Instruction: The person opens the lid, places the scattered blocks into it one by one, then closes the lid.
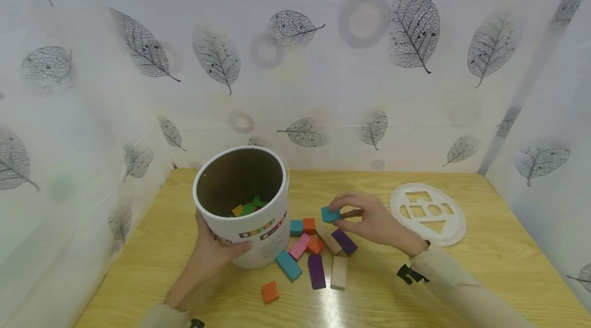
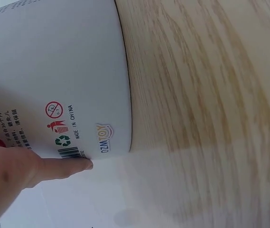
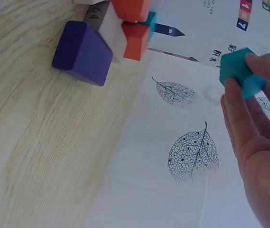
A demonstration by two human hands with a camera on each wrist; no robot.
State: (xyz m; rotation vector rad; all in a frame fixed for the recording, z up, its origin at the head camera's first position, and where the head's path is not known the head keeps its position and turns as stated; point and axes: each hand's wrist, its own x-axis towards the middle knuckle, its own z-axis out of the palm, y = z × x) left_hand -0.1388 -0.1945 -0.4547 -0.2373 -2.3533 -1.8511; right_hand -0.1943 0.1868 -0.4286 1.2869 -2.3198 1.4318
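My left hand (image 1: 210, 251) holds the side of a white round bucket (image 1: 272, 235), its thumb along the printed front. Green and yellow blocks (image 1: 249, 209) show down inside the bucket. The left wrist view has a finger lying against the bucket's wall (image 2: 92, 95) near the base. Between thumb and fingertips, my right hand (image 1: 374, 220) pinches a teal block (image 1: 330, 214), raised over the loose blocks to the right of the bucket. In the right wrist view the same teal block (image 3: 239, 71) is held off the table, with a purple block (image 3: 82, 54) standing nearby.
Several loose blocks lie by the bucket, among them a blue one (image 1: 289, 265), a purple one (image 1: 316, 271), a plain wooden one (image 1: 339, 272) and an orange one (image 1: 270, 292). A white shape stencil (image 1: 454, 228) lies at the right. Leaf-patterned sheeting (image 1: 323, 87) encloses the table.
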